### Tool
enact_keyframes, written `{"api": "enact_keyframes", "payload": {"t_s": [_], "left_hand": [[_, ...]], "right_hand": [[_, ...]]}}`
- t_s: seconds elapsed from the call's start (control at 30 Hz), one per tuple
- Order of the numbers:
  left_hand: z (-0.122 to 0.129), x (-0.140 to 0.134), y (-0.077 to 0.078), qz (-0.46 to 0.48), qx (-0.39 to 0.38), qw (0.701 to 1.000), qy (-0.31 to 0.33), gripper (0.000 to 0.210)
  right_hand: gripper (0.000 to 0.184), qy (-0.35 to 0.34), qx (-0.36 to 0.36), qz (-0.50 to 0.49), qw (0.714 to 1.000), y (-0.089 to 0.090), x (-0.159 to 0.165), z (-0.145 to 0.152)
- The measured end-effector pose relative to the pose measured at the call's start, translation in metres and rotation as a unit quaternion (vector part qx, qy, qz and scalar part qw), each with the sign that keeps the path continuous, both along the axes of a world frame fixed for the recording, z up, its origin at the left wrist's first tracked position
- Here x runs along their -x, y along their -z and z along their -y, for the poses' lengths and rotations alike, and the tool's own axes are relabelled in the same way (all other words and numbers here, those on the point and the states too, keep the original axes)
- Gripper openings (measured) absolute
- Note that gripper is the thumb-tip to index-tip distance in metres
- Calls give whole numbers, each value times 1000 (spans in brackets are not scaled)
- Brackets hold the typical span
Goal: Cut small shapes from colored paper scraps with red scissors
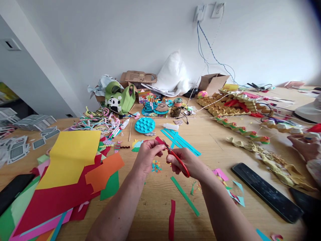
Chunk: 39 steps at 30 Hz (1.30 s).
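My left hand (149, 152) pinches a small piece of red paper (159, 140) above the middle of the table. In my right hand (184, 160) are red-handled scissors (179, 160), their blades up against the red paper. Below my hands lies a little heap of tiny blue, orange and yellow paper bits (156, 166). A green paper strip (185, 196) and a red paper strip (172, 219) lie on the wood nearer to me. Just beyond my right hand are blue paper strips (184, 142), some crossing each other.
Coloured paper sheets (72, 157) are piled on the left. A blue woven paper disc (144, 125), a white bottle (171, 127) and a glass jar (176, 108) stand farther back. A black phone (267, 192) lies on the right, near another person's hand (304, 147) and egg cartons (225, 103).
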<state>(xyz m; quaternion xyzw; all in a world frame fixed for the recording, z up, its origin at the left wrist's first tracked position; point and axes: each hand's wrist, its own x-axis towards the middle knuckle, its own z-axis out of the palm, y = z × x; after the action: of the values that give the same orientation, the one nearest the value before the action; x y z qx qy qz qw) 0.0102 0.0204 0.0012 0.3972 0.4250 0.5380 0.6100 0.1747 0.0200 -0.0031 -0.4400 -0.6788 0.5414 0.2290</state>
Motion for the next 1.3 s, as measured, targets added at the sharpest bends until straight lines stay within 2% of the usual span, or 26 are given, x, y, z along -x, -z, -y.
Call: {"api": "enact_keyframes", "payload": {"t_s": [0.3,0.5,1.3], "left_hand": [[-3,3,4,-10,-14,1000,15,11],[-4,6,5,-13,-20,1000,19,10],[-3,5,1,-15,-5,1000,21,10]], "right_hand": [[46,-14,-20,4,1000,-1,0,0],[46,-8,-7,6,1000,-1,-1,2],[46,1,-2,13,1000,-2,2,1]]}}
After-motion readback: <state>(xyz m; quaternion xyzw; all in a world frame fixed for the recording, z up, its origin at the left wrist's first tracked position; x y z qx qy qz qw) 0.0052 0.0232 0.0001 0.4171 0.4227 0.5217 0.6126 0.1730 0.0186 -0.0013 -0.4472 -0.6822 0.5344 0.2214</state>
